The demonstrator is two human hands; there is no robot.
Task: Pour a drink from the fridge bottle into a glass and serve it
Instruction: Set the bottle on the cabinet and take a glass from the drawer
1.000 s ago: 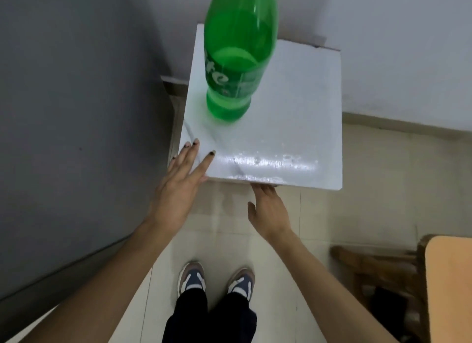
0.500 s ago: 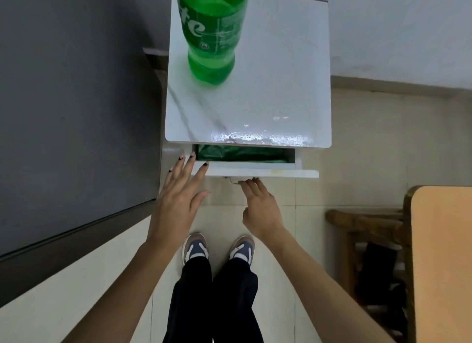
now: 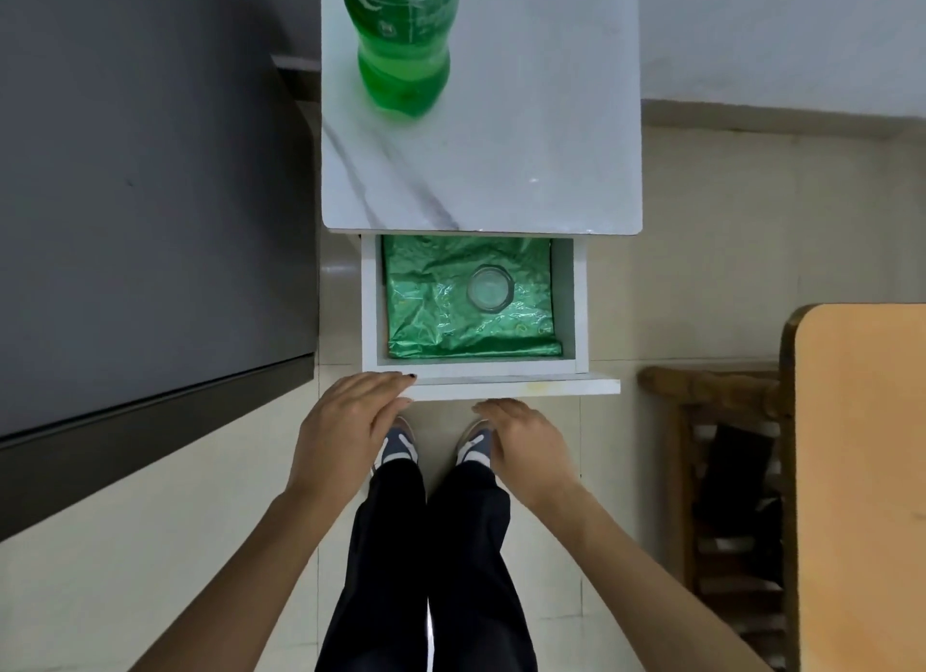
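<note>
One clear glass [image 3: 489,289] sits upright on green foil; both hands spread, empty.

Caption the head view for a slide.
Both hands at the open drawer, glass inside, green bottle on top.

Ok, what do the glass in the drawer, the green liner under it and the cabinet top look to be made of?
Glass: clear glass, apparently; the green shows through it, though clear plastic cannot be excluded.
Green liner: crinkled shiny sheet, probably foil or plastic film, with creases and bright glints.
Cabinet top: glossy white with grey veins, marble or a marble-look laminate; I cannot tell which.
</note>
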